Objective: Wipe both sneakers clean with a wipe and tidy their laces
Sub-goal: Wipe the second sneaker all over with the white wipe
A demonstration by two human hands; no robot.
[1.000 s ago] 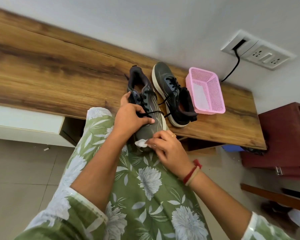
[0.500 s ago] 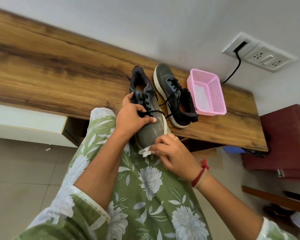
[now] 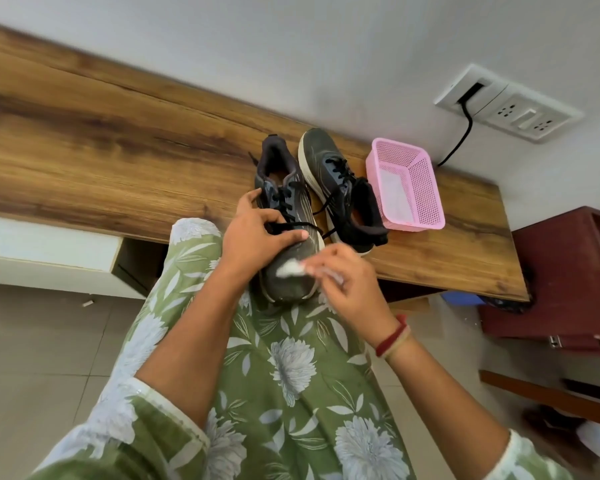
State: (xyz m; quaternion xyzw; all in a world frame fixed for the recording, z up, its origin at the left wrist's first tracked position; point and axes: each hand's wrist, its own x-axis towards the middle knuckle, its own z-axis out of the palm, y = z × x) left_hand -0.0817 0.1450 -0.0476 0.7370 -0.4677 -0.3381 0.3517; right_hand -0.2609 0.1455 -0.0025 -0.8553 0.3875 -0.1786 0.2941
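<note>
near sneaker (image 3: 291, 282) at frame centre is gripped by left hand (image 3: 253, 237); wipe (image 3: 289, 270) is pinched in right hand (image 3: 347, 282) grip at its toe.

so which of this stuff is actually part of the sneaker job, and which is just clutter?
In the job:
near sneaker, gripped by left hand
wipe, pinched in right hand
far sneaker, laces trailing

Lying about:
pink basket, something white inside
socket
cable
red cabinet
</note>
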